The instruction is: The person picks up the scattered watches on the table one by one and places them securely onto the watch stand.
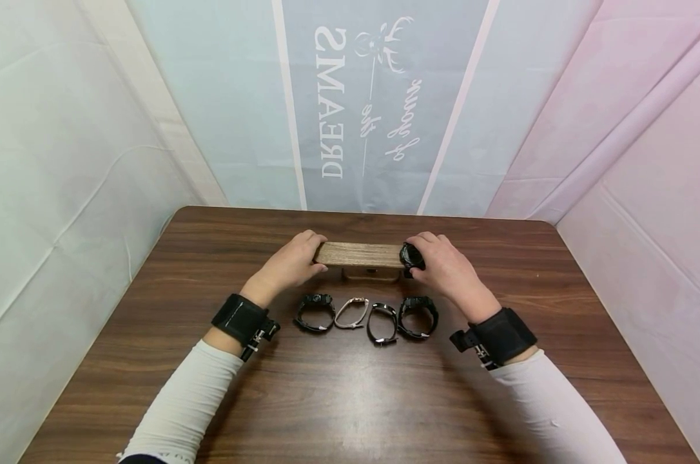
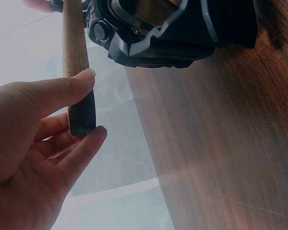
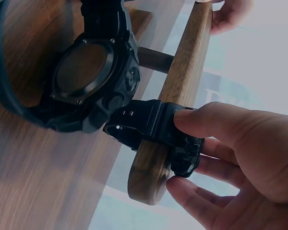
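Note:
A wooden watch stand [image 1: 358, 254] rises near the back of the table, its crossbar running left to right. My left hand [image 1: 292, 263] pinches the bar's left end between thumb and fingers; the left wrist view shows that dark bar end [image 2: 82, 115] up close. Around the bar near its right end is a black watch [image 1: 410, 256], its strap looped over the wood. My right hand [image 1: 445, 267] holds this watch, thumb on one side and fingers on the other, seen in the right wrist view on the watch [image 3: 185, 153].
In front of the stand, several wristbands lie in a row: a chunky black watch [image 1: 317, 299], a slim pale bracelet-like watch [image 1: 342, 320], a slim black one [image 1: 383, 308] and another chunky black watch [image 1: 418, 302]. Behind the wooden table [image 1: 350, 399] hangs a printed cloth [image 1: 350, 193].

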Demonstrator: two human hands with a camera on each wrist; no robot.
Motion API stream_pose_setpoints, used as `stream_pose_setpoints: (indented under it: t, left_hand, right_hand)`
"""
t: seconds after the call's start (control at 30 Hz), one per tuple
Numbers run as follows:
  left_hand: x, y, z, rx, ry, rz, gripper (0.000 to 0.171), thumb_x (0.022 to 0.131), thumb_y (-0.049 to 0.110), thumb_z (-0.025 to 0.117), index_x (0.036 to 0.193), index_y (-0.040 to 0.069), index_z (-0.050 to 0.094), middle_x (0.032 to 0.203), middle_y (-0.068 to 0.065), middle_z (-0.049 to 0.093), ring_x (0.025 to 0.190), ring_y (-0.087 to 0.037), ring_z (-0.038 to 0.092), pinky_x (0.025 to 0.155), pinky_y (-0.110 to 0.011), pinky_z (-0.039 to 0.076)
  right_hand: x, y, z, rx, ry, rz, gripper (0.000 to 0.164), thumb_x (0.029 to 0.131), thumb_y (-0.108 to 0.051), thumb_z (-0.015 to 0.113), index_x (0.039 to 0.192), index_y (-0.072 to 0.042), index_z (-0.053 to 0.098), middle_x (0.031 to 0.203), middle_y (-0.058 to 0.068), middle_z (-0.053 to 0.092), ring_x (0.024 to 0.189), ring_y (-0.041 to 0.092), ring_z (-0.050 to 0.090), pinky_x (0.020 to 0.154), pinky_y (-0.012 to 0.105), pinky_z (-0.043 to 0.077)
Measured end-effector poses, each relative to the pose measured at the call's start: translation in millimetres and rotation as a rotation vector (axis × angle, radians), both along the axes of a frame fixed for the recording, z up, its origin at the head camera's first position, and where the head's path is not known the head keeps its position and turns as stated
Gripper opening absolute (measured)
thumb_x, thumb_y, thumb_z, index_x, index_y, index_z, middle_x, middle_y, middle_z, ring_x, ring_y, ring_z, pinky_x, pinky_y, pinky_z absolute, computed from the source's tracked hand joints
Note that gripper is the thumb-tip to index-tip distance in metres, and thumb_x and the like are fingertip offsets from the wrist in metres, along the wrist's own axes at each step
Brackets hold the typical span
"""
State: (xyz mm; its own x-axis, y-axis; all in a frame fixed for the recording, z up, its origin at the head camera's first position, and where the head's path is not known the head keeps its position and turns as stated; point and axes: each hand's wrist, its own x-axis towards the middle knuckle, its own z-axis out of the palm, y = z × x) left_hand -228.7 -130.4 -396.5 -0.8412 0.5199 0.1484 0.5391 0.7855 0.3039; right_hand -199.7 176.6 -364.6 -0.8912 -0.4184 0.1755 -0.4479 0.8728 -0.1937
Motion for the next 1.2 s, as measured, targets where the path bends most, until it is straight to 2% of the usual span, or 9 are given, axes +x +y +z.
stream_pose_setpoints:
  t: [0.87, 1.2]
  left_hand:
    - [3.0, 1.0, 2.8, 0.004, -0.011, 0.005, 0.056, 0.084, 0.026, 0.068, 0.128, 0.000, 0.047, 0.118, -0.014, 0.051, 0.105, -0.025, 0.049, 0.089, -0.039, 0.045]
    - [2.4, 0.3, 2.1, 0.000, -0.020, 0.003, 0.056, 0.085, 0.027, 0.067, 0.129, 0.000, 0.046, 0.119, -0.014, 0.050, 0.106, -0.024, 0.048, 0.090, -0.038, 0.045]
  right_hand:
    - [-1.5, -22.8, 0.9, 0.036, -0.043, 0.013, 0.057, 0.080, -0.021, 0.071, 0.130, -0.006, 0.049, 0.126, 0.014, 0.050, 0.110, 0.033, 0.045, 0.084, 0.045, 0.047]
    - [-3.0, -29.0, -0.8, 0.011, -0.033, 0.028, 0.057, 0.080, -0.023, 0.071, 0.130, -0.006, 0.049, 0.126, 0.014, 0.050, 0.110, 0.032, 0.046, 0.087, 0.043, 0.046]
